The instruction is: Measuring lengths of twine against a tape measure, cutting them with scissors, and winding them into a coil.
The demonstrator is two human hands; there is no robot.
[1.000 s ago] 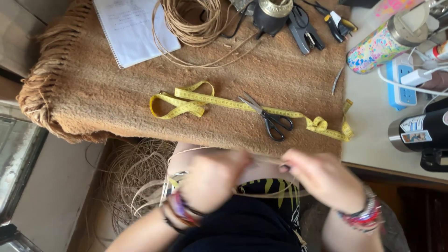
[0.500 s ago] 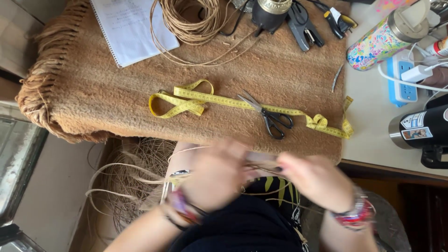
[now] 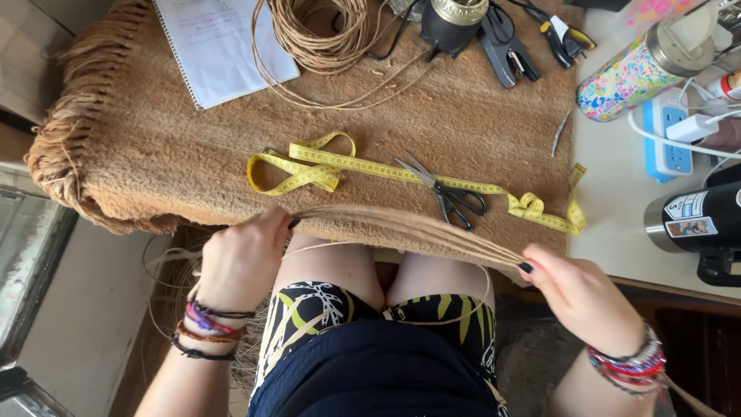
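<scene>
A bundle of thin tan fibre strands [image 3: 409, 228] is stretched between my two hands just in front of the table's near edge. My left hand [image 3: 243, 259] pinches one end of the strands at the left. My right hand [image 3: 579, 297] grips the other end at the right, lower down. Both wrists wear several coloured bracelets. Above the strands, on a brown woven mat [image 3: 154, 147], lie a yellow tape measure [image 3: 347, 166] and black-handled scissors [image 3: 448, 197].
A coil of tan cord [image 3: 324, 31] and a spiral notebook [image 3: 220, 46] lie at the mat's far side, with pliers [image 3: 505, 50] nearby. A patterned bottle [image 3: 637, 69], a blue power strip [image 3: 668, 143] and a black flask [image 3: 706, 220] stand at right. Loose fibres [image 3: 166, 293] pile beside my left knee.
My hands were close together over my lap; they have drawn apart, left hand leftward and right hand rightward, pulling the fibre strands out straight between them.
</scene>
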